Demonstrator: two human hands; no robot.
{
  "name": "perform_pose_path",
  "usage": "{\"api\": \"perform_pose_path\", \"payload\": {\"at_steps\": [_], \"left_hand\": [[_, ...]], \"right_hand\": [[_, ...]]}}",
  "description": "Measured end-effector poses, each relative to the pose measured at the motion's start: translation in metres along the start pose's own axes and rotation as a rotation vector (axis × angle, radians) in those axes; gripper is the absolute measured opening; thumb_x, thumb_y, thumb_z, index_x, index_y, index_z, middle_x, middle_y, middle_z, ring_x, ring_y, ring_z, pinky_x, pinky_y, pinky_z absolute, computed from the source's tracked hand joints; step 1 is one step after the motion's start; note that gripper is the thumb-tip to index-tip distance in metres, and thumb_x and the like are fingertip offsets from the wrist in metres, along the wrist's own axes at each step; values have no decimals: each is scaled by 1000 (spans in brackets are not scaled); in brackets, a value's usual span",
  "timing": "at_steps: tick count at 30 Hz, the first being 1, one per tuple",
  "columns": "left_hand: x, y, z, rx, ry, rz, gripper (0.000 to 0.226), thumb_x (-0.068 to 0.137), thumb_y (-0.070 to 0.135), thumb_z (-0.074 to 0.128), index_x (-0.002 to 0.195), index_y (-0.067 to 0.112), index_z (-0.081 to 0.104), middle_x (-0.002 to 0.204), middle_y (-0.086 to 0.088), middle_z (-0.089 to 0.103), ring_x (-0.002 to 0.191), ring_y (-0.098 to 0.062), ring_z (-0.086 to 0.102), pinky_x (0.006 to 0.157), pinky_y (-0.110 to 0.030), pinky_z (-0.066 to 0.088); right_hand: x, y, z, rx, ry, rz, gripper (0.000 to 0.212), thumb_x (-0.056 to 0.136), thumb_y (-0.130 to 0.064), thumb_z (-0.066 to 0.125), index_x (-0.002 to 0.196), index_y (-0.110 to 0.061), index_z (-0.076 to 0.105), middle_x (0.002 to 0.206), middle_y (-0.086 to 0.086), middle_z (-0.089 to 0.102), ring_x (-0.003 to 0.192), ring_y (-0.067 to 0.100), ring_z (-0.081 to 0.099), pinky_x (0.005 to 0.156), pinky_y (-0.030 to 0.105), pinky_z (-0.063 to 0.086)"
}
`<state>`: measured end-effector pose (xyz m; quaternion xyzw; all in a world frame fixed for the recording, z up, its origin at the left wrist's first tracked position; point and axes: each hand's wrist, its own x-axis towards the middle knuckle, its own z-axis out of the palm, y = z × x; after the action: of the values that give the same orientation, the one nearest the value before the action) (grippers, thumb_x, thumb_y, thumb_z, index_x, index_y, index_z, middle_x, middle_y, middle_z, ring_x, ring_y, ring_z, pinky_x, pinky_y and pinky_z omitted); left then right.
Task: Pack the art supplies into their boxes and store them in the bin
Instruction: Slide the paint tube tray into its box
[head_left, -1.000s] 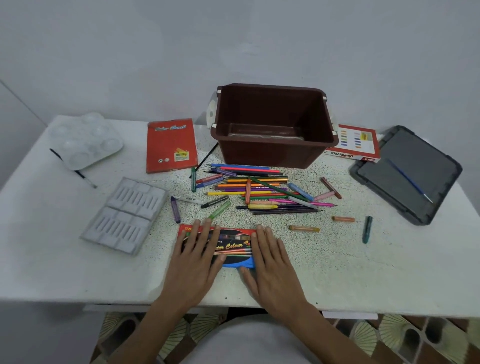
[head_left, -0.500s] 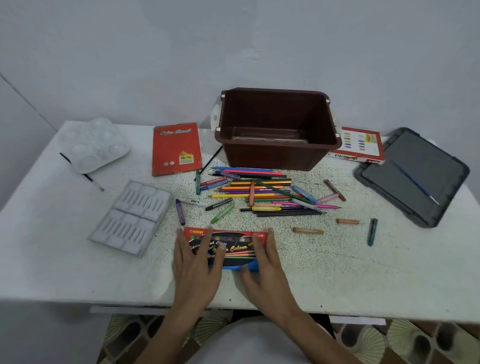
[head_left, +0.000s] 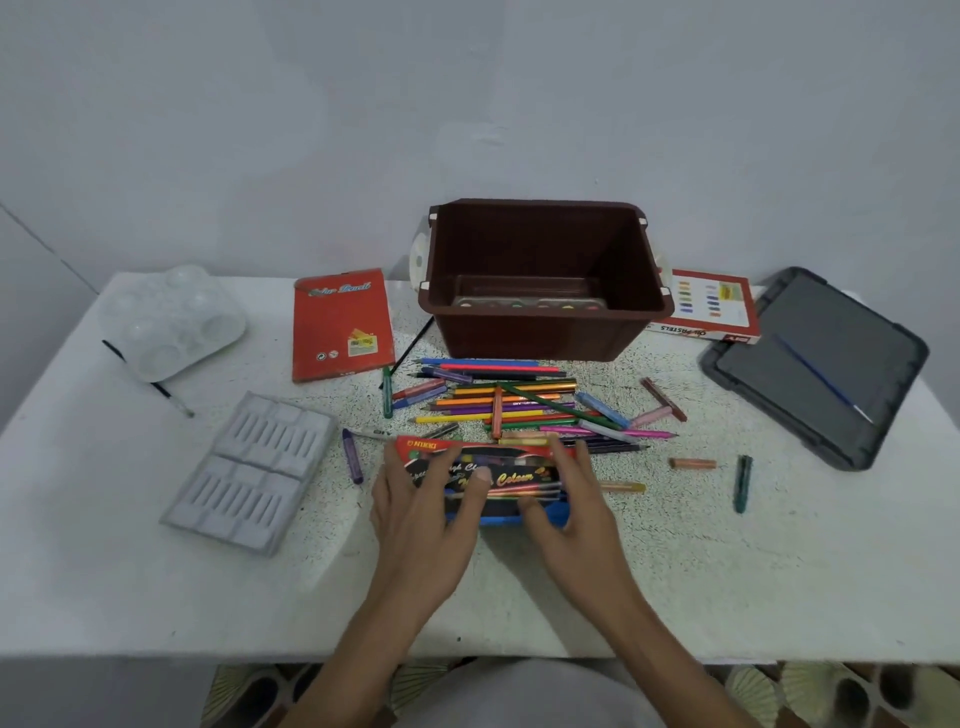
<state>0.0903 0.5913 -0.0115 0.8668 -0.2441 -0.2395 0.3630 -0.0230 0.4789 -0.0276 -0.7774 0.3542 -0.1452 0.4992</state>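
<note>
Pencil box (head_left: 511, 478) is lying on the near side of the brown bin (head_left: 519, 338), loose pencils (head_left: 498, 402) between the two; my left hand (head_left: 421, 514) is resting on the box's left half, fingers spread and nearly straight; my right hand (head_left: 576, 512) is clasping its right end, fingers curling over the far edge, thumb pressing the near edge.
</note>
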Motion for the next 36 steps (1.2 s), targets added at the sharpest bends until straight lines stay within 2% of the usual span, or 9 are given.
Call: {"api": "perform_pose_path", "payload": {"at_steps": [4, 8, 11, 15, 18, 22, 26, 30, 36], "left_hand": [[18, 34, -14, -114, 17, 84, 62, 80, 82, 27, 130, 52, 47, 164, 10, 5, 150, -13, 7, 118, -51, 26], [33, 63, -26, -191, 31, 188, 40, 80, 83, 33, 111, 64, 50, 161, 14, 18, 147, -7, 20, 111, -45, 40], [52, 81, -38, -208, 66, 266, 32, 82, 75, 43, 104, 57, 58, 151, 27, 31, 146, -1, 20, 105, -16, 36], [88, 103, -50, -243, 100, 349, 13, 92, 47, 55, 103, 48, 62, 130, 42, 33, 144, 11, 11, 84, 8, 22], [132, 115, -52, -211, 98, 381, 13, 94, 43, 56, 105, 42, 63, 138, 29, 42, 146, 6, 10, 90, 4, 17], [195, 122, -44, -134, 107, 353, 17, 94, 43, 56, 109, 37, 63, 154, 3, 40, 149, -4, 12, 106, -21, 15], [239, 124, -35, -58, 123, 322, 24, 96, 37, 59, 116, 27, 64, 149, -1, 42, 140, 0, 26, 99, -16, 23], [268, 127, -29, 8, 55, 262, 29, 95, 37, 59, 120, 22, 63, 129, 1, 47, 103, -8, 56, 79, -13, 41], [288, 120, -20, 107, -17, 117, 43, 97, 36, 58, 134, 14, 55, 153, -14, 28, 127, -27, 48, 88, -22, 30]], "right_hand": [[22, -21, -36, 110, 116, 28, 61, 98, -23, 58, 150, -39, 31, 154, -15, 32, 136, 3, 35, 107, 26, 37], [40, -40, -65, 86, 195, 5, 55, 97, -28, 57, 147, -39, 36, 153, -14, 36, 138, 8, 35, 112, 40, 39], [59, -56, -84, 28, 231, -31, 49, 92, -42, 53, 140, -43, 44, 149, -7, 45, 136, 15, 43, 108, 50, 43], [100, -78, -103, -23, 238, -130, 36, 96, -33, 56, 131, -41, 53, 154, -6, 39, 139, 5, 35, 111, 36, 39], [146, -90, -108, -79, 259, -174, 33, 98, -27, 57, 130, -29, 58, 144, -15, 43, 144, 6, 28, 113, 34, 34], [213, -94, -107, -158, 271, -172, 31, 98, -23, 56, 128, -20, 61, 143, 1, 51, 143, 12, 32, 111, 34, 35], [268, -80, -97, -264, 188, -188, 31, 96, -26, 57, 126, -17, 63, 139, 3, 54, 132, 16, 46, 106, 34, 40], [300, -63, -92, -302, 74, -178, 16, 95, -25, 59, 107, -21, 69, 116, -2, 62, 107, 12, 56, 90, 28, 44], [322, -48, -88, -349, -81, -139, 6, 93, -28, 61, 89, -31, 65, 105, -1, 53, 97, 16, 54, 83, 28, 41]]}}
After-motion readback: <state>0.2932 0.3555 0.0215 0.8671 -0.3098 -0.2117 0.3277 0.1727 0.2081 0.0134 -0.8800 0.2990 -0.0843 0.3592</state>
